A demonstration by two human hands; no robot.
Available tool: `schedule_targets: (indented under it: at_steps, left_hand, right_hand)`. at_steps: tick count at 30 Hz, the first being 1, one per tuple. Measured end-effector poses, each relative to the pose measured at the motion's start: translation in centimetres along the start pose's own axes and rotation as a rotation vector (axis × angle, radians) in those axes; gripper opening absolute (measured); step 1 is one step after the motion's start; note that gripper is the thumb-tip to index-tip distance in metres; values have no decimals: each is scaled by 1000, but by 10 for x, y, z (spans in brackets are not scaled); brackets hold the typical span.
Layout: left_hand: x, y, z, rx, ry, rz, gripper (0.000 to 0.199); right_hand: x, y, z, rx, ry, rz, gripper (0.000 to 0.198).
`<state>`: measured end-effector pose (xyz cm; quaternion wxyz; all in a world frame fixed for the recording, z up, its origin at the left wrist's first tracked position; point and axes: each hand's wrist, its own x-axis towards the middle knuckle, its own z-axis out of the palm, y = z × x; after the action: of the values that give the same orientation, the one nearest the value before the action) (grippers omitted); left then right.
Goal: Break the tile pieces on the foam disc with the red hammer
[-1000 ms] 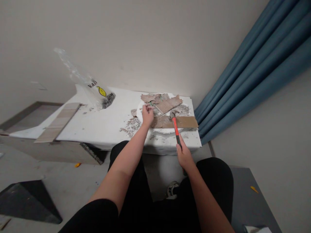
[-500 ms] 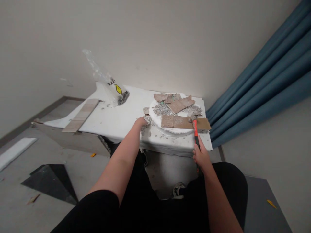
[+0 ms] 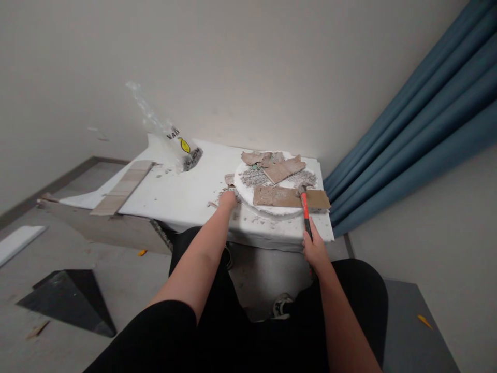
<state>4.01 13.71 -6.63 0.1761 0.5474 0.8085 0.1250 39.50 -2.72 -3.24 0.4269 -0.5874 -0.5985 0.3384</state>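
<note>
Rt hand [image 3: 315, 250]: grip closed on hammer [image 3: 305, 207], head on tile strip [image 3: 289, 197] atop white disc [image 3: 272, 208]. Lt hand [image 3: 228, 199]: on nail pile, left of disc; grip state can't tell. Plastic bag [image 3: 173, 142] farther left on counter [image 3: 182, 191].

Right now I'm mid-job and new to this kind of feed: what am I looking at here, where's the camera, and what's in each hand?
There is no machine here: the camera sits on a person's head and looks down at their own two bare hands. The right hand grips a hammer by its orange and black handle, its head resting on a long broken tile piece. That piece lies on a round white slab with more shards and grey rubble. The left hand rests on small debris beside the slab, on a white table. A clear plastic bag stands further back.
</note>
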Motion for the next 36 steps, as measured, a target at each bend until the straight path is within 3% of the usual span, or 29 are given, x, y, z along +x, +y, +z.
schedule_targets:
  at_steps: [8, 15, 22, 36]
  left_hand:
    - [-4, 8, 4, 5, 16, -27, 28]
    - [4, 3, -7, 5, 69, -183, 45]
    - [4, 3, 0, 104, -34, -88, 34]
    - [9, -3, -5, 264, -85, 18, 30]
  right_hand:
    - [0, -10, 0, 9, -7, 35, 73]
    - [0, -12, 0, 17, -32, 56, 72]
    - [1, -7, -1, 22, -47, 47, 72]
    - [1, -5, -1, -22, -77, 75, 72]
